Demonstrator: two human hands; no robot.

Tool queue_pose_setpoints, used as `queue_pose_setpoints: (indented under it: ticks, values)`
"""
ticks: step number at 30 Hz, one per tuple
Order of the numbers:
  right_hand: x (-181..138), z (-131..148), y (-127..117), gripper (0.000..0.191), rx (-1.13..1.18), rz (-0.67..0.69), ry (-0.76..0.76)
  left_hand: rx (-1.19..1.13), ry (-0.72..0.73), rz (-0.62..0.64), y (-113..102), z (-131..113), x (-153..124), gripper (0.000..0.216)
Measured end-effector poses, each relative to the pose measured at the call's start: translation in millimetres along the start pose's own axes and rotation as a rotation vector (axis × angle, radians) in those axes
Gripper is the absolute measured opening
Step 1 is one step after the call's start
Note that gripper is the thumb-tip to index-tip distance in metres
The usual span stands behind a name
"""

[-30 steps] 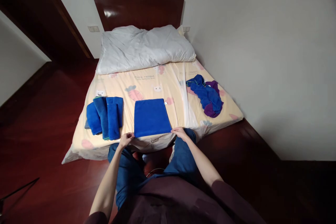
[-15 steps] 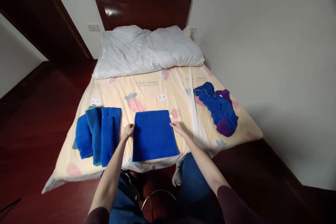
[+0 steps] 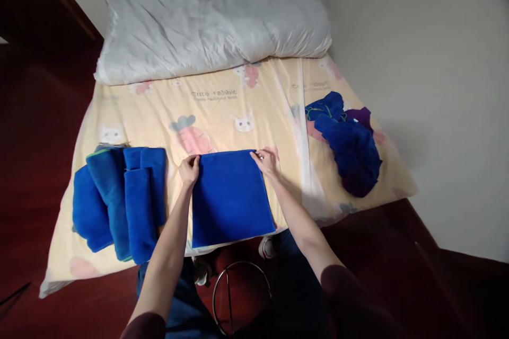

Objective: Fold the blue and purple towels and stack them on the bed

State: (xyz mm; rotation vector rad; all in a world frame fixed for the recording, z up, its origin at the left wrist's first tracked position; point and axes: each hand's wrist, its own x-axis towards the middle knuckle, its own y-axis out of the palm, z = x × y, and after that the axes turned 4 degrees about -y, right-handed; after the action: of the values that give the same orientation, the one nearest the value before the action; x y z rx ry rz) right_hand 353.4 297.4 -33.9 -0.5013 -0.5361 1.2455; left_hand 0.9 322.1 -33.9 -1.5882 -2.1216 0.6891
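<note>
A blue towel lies flat in a near-square at the front edge of the bed. My left hand pinches its far left corner. My right hand has the far right corner between thumb and fingers, with a bit of the white label showing there. To the left lie several folded blue towels, one of them a duller blue with green edging. On the right is a crumpled heap of blue and purple towels.
The bed has a pale yellow sheet with rabbit and carrot prints. A bulky white quilt lies across its head end. Below the front edge, a round metal stool frame stands on the dark red floor between my legs.
Both hands have moved up the towel's sides to its far corners. My view has tilted down and come closer, so the headboard is nearly out of sight.
</note>
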Motion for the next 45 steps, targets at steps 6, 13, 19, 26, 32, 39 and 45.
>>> queue_pose_setpoints:
  ticks: [6, 13, 19, 26, 32, 39, 45]
  values:
    - [7, 2, -1, 0.042, -0.033, -0.088, -0.074, 0.000, -0.128, -0.010, -4, -7, 12, 0.034]
    - [7, -10, 11, 0.048, -0.021, -0.143, -0.073, -0.049, -0.140, -0.149, 8, -9, 1, 0.040]
    - [6, -10, 15, 0.043, -0.095, -0.213, -0.063, 0.011, 0.016, -0.170, 13, -5, -1, 0.036]
    - [7, -7, 14, 0.035, -0.123, -0.189, -0.039, 0.091, 0.103, -0.177, 15, -13, -3, 0.031]
    - [8, -13, 17, 0.032, -0.095, -0.157, -0.103, 0.107, 0.125, -0.180, 17, -13, -1, 0.026]
    - [8, -18, 12, 0.031, -0.020, -0.144, -0.112, 0.071, 0.119, -0.120, 14, -12, -1, 0.021]
    - [27, -25, 8, 0.040, 0.193, -0.062, 0.027, -0.087, 0.052, -0.100, 13, -5, 5, 0.031]
